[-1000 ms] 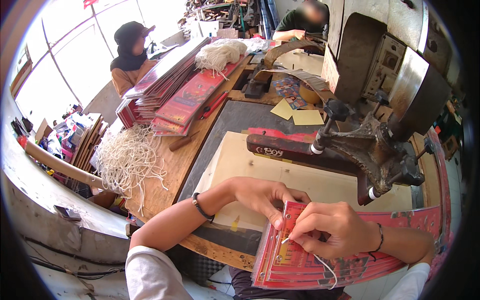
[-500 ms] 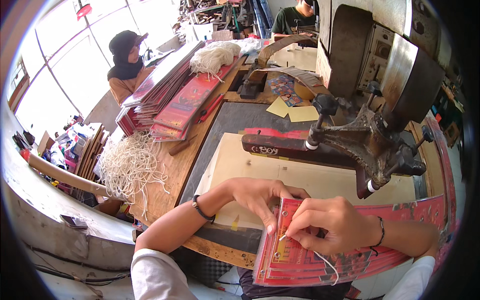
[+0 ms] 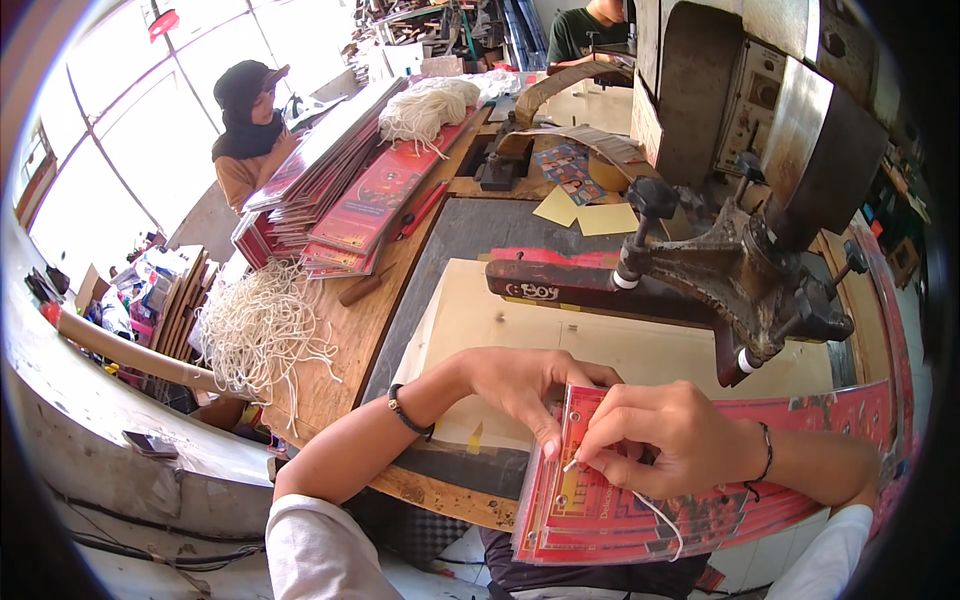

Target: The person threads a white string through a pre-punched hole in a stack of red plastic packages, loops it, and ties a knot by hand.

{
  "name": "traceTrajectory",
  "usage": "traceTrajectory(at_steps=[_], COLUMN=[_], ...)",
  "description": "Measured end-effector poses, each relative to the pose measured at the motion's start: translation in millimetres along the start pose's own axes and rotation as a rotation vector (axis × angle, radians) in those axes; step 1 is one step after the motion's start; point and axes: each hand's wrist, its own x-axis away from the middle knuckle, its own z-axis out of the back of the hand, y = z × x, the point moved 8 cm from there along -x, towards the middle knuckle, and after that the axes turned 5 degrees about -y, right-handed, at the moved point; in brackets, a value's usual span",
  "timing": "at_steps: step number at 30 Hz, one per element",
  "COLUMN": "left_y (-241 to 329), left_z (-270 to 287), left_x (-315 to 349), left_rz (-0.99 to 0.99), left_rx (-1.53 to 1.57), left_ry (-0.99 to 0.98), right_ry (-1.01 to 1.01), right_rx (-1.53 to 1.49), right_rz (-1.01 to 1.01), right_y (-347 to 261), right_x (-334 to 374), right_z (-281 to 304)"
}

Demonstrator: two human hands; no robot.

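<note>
A fanned stack of long red printed panels (image 3: 620,545) with metal eyelets lies over my lap and the near table edge. At its left end my left hand (image 3: 525,392) grips the top panel, thumb on the front by the edge, other fingers hidden behind it. My right hand (image 3: 665,440) pinches a white cord (image 3: 668,522) between thumb and fingertips. The cord's short stiff tip pokes out beside the panel's left edge, close to an eyelet; whether it has entered the hole I cannot tell. The cord's other part loops down over the panels.
A heavy press machine (image 3: 740,260) overhangs the table's right side. Loose white cords (image 3: 262,325) hang over the left edge, near a tall panel stack (image 3: 310,180) topped by a cord bundle (image 3: 430,108). A red cutter (image 3: 422,210) lies alongside. Two other people sit farther back.
The view has shifted slightly. Both hands keep their holds on the panel and the cord; the cord tip has moved only a little against the panel edge.
</note>
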Motion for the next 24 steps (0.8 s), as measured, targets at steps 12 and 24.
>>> traceTrajectory(at_steps=[12, 24], left_y=[-2.0, -0.7], left_z=[1.6, -2.1], left_x=[8.9, 8.5], left_rz=[0.221, 0.203], left_rx=[-0.008, 0.065], left_ry=[0.027, 0.011], right_ry=[0.153, 0.270], right_rx=[-0.621, -0.156], right_rz=[-0.494, -0.230], right_y=[40.9, 18.2], right_x=[7.0, -0.8], right_z=[5.7, 16.9])
